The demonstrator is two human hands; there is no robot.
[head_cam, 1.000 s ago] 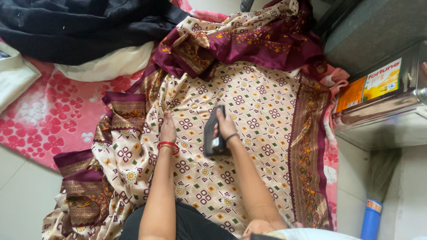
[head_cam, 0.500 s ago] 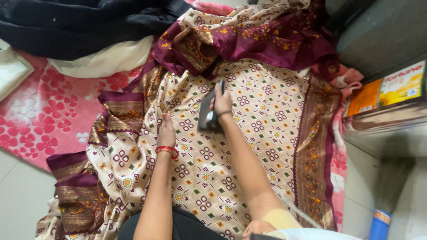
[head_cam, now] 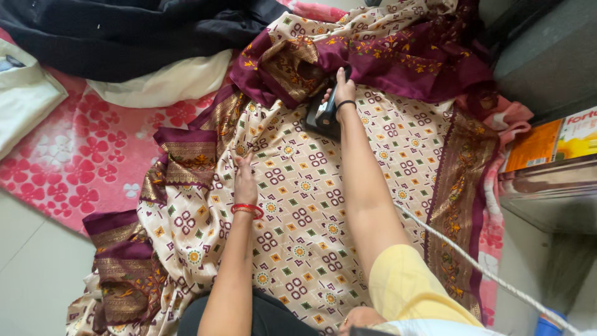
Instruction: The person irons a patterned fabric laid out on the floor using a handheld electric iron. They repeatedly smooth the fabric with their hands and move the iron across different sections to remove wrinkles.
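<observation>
Flat beneath the black iron (head_cam: 322, 115) lies cream, maroon-bordered patterned cloth (head_cam: 311, 218).

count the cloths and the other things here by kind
patterned cream and maroon cloth: 1
pink flowered cloth: 1
black cloth: 1
plain cream cloths: 2
iron held in right hand: 1
white cord: 1
metal tin: 1
total: 8

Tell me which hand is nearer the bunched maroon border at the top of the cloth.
Right. The right hand, gripping the black iron, is at the edge of the maroon border; the left hand lies flat on the cream cloth, well below it.
</observation>
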